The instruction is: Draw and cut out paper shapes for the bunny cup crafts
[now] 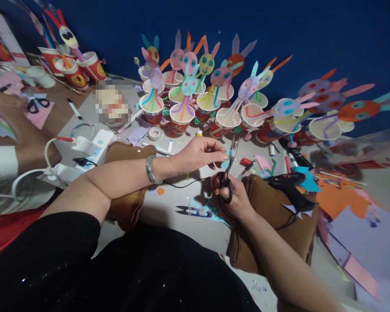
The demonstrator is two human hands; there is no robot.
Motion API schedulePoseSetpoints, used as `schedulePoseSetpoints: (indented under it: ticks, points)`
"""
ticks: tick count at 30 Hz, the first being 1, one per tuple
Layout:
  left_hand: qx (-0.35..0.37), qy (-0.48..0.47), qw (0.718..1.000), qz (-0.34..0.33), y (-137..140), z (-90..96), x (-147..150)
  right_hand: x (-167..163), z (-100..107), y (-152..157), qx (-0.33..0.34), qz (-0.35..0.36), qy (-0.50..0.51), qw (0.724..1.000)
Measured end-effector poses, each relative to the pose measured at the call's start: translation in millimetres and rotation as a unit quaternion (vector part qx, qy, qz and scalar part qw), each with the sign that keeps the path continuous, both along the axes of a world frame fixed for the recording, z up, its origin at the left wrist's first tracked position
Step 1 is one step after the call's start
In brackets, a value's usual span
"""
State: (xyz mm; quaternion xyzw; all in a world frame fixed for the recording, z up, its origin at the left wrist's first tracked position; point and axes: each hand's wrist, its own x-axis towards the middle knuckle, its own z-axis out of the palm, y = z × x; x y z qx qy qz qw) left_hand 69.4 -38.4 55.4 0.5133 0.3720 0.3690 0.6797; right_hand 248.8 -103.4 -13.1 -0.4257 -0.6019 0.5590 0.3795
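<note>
In my right hand (232, 195) is a pair of black-handled scissors (230, 173), with the fingers through the loops and the blades pointing up and away from me. My left hand (203, 152) pinches a small piece of light blue paper (228, 159) right at the blades. From this view I cannot tell whether the blades are closed on the paper. Below my hands, thread snips (194, 211) lie on the table, partly over blue paper scraps (219, 216).
Behind stand several paper cups (182, 118) bearing paper rabbit heads. A black glue gun (287, 184) rests on a brown cushion (279, 221) at right. Orange paper (338, 195) and purple paper (370, 234) lie beyond. A power strip (97, 149) and another person's arm (32, 134) are at left.
</note>
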Motion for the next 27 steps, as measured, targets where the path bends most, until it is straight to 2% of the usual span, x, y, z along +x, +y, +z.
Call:
schedulePoseSetpoints:
  ticks: [27]
  points:
    - [-0.008,-0.017,1.0,-0.01,3.0,2.7,-4.5,0.4,5.8,-0.5,-0.001,-0.003,-0.029,1.0]
